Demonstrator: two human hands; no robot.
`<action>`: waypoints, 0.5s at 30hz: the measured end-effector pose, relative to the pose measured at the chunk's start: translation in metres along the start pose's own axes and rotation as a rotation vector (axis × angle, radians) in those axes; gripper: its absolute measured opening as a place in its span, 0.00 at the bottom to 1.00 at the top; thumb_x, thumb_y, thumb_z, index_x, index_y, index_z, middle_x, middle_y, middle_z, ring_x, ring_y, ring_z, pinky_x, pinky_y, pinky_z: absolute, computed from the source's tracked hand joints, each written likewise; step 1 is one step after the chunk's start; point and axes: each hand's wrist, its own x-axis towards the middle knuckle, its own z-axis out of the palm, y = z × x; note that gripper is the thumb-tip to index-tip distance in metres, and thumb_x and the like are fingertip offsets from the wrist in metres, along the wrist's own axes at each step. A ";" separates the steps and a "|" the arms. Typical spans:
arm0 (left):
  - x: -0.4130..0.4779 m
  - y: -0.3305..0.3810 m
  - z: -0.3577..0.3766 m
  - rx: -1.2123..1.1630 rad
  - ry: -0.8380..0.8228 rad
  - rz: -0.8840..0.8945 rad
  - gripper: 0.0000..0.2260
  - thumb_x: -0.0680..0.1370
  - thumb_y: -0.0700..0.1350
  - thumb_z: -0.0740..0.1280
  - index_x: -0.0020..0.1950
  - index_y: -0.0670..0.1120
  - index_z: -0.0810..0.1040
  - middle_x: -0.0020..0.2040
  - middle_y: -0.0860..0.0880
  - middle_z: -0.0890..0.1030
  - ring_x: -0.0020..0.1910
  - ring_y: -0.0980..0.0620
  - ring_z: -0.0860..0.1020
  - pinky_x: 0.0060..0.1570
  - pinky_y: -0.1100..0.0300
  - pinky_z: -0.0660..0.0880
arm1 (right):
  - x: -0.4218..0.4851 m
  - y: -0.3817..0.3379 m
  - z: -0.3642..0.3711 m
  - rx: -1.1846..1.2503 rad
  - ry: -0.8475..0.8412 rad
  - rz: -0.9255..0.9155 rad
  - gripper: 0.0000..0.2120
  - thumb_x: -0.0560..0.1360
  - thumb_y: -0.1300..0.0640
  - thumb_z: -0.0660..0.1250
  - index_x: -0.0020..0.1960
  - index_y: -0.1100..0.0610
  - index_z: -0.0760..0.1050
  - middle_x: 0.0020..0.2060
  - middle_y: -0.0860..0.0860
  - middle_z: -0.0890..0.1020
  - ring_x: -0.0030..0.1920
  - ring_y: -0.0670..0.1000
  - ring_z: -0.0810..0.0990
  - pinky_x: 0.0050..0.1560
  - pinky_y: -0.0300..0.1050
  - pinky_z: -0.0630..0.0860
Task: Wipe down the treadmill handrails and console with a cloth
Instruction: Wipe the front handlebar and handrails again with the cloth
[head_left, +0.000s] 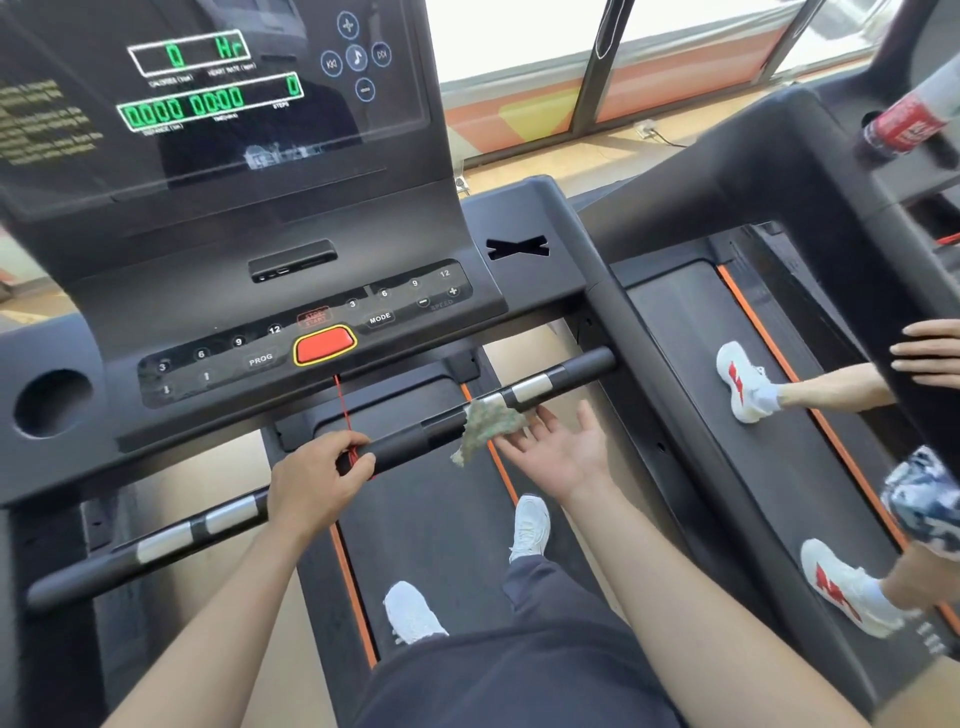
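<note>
"Two hands are in view. What is each doing?"

"Seen from the head camera, looking down. The left hand (317, 480) grips the middle of the front handrail (410, 441), its fingers curled round the bar and over a red safety cord (343, 410) that hangs from the console (260, 208). The right hand (563, 452) is held palm up below the bar, with its fingers (519, 441) spread and straight. It holds nothing."

"Where is the cloth?"

"A small speckled green cloth (488, 423) is draped over the handrail, right of the middle and beside a silver sensor plate. It hangs down on the near side. Its lower edge lies just beside the right fingertips. I cannot tell whether they touch."

"How far along is the wiping?"

"Hard to judge, because nothing shows which surfaces are already clean. The cloth's place suggests the front rail is the part in hand. The bar's left end, the side rails and the console probably remain."
</note>
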 end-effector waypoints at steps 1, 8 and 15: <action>0.000 0.000 0.000 0.003 0.004 0.005 0.23 0.72 0.63 0.54 0.56 0.56 0.82 0.47 0.58 0.82 0.43 0.56 0.74 0.40 0.59 0.68 | -0.001 -0.007 0.000 0.014 0.010 -0.035 0.30 0.79 0.37 0.58 0.70 0.59 0.70 0.67 0.57 0.77 0.65 0.66 0.75 0.66 0.73 0.66; 0.000 0.001 0.001 0.000 0.016 0.002 0.22 0.72 0.62 0.56 0.56 0.56 0.82 0.47 0.59 0.82 0.45 0.55 0.76 0.40 0.59 0.67 | -0.005 -0.014 0.008 -0.010 0.031 -0.110 0.28 0.79 0.36 0.57 0.72 0.53 0.70 0.70 0.53 0.74 0.69 0.64 0.73 0.63 0.75 0.68; 0.000 -0.004 0.003 0.009 0.013 0.003 0.21 0.72 0.62 0.56 0.57 0.58 0.81 0.47 0.60 0.82 0.48 0.54 0.79 0.42 0.58 0.68 | -0.012 0.024 0.012 -0.068 -0.059 0.039 0.31 0.79 0.35 0.56 0.73 0.53 0.70 0.71 0.55 0.73 0.73 0.66 0.66 0.65 0.81 0.60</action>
